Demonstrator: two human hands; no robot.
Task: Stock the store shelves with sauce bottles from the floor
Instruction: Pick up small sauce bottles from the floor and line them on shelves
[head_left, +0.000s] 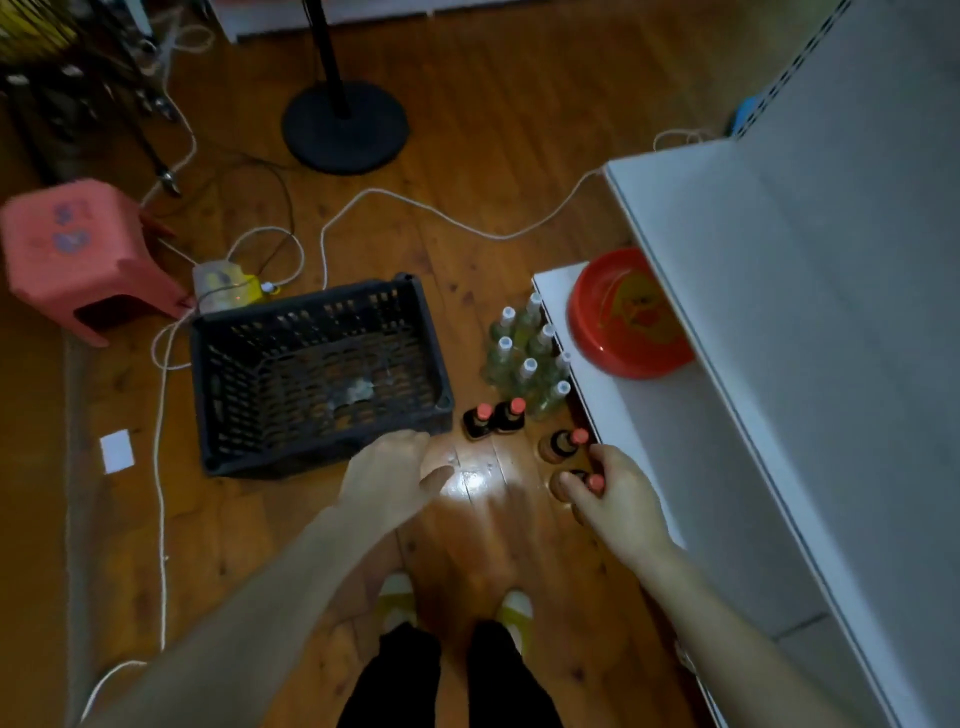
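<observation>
Dark sauce bottles with red caps stand on the wooden floor: a pair (494, 417) beside the crate and a single one (562, 445) near the shelf foot. My right hand (615, 496) closes on the neck of another red-capped dark bottle (592, 482) standing on the floor. A cluster of several clear bottles with white caps (527, 356) stands just beyond. My left hand (392, 475) hovers empty over the floor by the crate's near corner, fingers loosely apart. The white shelf unit (727, 332) rises on the right.
A black plastic crate (317, 371) sits empty on the floor to the left. A red bowl (626, 314) rests on the low shelf. A pink stool (83, 254), a fan stand base (345, 127), a power strip and white cables lie further back. My feet stand below.
</observation>
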